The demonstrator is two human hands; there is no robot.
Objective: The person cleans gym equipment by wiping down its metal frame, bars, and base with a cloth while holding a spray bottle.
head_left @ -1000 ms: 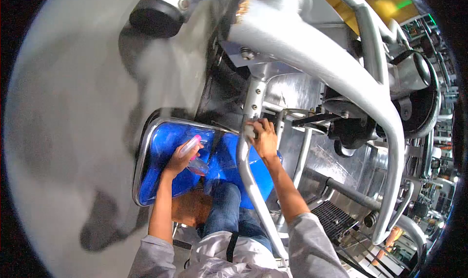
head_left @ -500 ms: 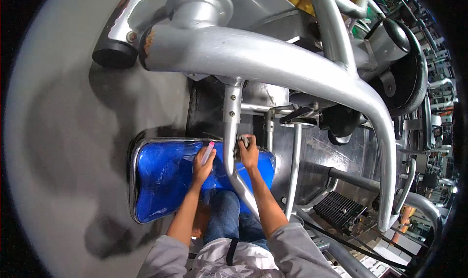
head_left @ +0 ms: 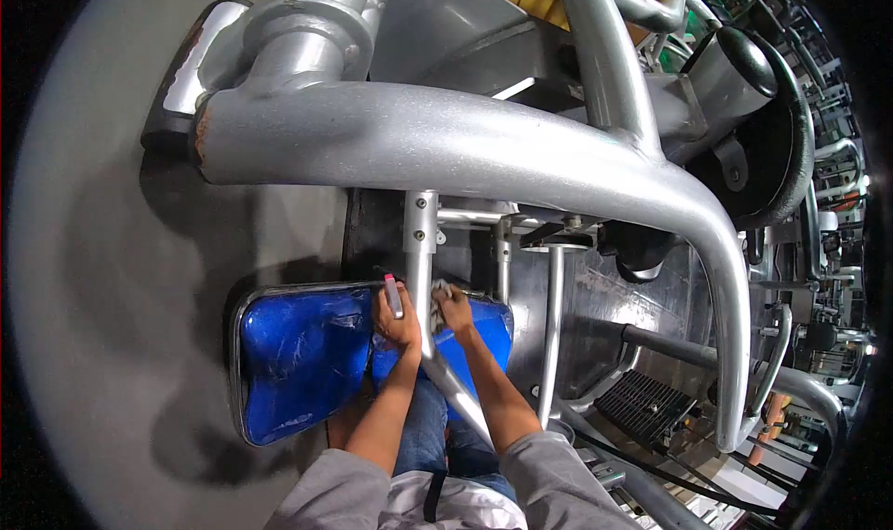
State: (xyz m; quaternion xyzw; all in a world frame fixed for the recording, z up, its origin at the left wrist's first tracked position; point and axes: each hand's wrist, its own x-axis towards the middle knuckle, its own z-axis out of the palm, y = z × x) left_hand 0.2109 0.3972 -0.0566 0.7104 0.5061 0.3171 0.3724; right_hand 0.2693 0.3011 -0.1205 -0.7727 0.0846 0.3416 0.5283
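My left hand (head_left: 398, 324) is closed around a clear bottle (head_left: 394, 299) with a pink top, just left of a thin upright silver tube (head_left: 419, 274). On the tube's other side, my right hand (head_left: 455, 309) grips a greyish cloth (head_left: 438, 305) close against the metal. Both hands are over the blue padded seat (head_left: 302, 358), near its far edge. Its cover looks creased and scuffed. The bottle's lower part is hidden in my fingers.
A thick curved silver frame (head_left: 446, 139) of a gym machine crosses ahead of my hands and bends down at the right. A black ribbed footplate (head_left: 642, 404) lies low right. Grey floor (head_left: 112, 279) spreads at the left.
My view has shifted, and the thick frame appears larger and lower. My left hand has moved beside the thin tube with the bottle; my right hand with the cloth has moved lower along it.
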